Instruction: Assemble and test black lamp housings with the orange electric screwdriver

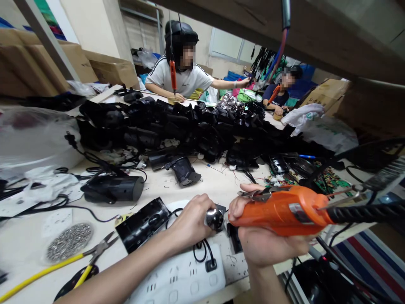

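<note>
My right hand (pixel 264 240) is closed round an orange electric screwdriver (pixel 284 209), held sideways with its tip toward my left hand. My left hand (pixel 191 221) is closed on a small shiny metal part (pixel 214 218) with a black wire looping below it. Just left of that hand lies a black plastic housing half (pixel 142 223). Both hands work over a white power strip (pixel 180 278) at the table's near edge.
A long heap of black plastic parts (pixel 190 126) fills the table's middle. Yellow-handled pliers (pixel 79 257) and a dish of screws (pixel 69 240) lie near left. Two people sit at the far side; an orange screwdriver (pixel 172 75) hangs there. A wooden beam runs overhead.
</note>
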A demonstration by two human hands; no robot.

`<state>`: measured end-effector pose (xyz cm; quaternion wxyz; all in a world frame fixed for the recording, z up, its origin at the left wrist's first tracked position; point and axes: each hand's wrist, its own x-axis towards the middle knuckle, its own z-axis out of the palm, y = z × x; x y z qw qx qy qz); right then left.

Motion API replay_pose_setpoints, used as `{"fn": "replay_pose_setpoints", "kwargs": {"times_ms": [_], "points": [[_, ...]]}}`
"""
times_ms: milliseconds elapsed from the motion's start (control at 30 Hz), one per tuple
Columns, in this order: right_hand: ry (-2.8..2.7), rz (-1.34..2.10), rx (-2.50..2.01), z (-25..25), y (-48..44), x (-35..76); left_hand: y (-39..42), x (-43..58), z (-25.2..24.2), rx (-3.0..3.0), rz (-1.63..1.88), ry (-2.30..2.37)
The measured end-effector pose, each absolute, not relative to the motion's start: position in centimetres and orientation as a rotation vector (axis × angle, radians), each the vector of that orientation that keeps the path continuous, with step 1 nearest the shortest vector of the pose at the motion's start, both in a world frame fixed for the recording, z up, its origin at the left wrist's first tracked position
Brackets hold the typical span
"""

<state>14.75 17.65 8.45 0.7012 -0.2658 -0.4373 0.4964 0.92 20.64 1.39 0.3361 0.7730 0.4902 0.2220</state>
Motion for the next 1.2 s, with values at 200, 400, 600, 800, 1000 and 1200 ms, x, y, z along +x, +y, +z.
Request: {"fn": "replay_pose_setpoints", "kwargs": {"times_ms": [200, 400, 600, 800, 1000, 1200], "points": [[-0.968, 1.087, -0.594, 8.6, 17.6, 14.0, 20.9, 0.9, 0.7, 2.034, 0.633, 1.241], [-0.946, 1.054, -0.609, 8.8, 17.9, 13.4, 21.1, 1.0, 1.1, 2.039, 0.622, 1.244], [-0.925, 1.044, -0.637, 8.4, 18.1, 12.9, 21.1, 1.0, 1.8, 2.077, 0.603, 1.218], [-0.909, 1.069, -0.616, 8.5, 17.8, 12.9, 21.3, 0.9, 1.7, 2.079, 0.569, 1.225], [-0.916, 1.046, -0.618, 8.7, 17.8, 12.8, 21.4, 0.9, 1.7, 2.041, 0.540, 1.243], [-0.900, 1.025, -0.633, 8.3, 18.0, 12.7, 21.4, 0.9, 2.2, 2.079, 0.539, 1.228]]}}
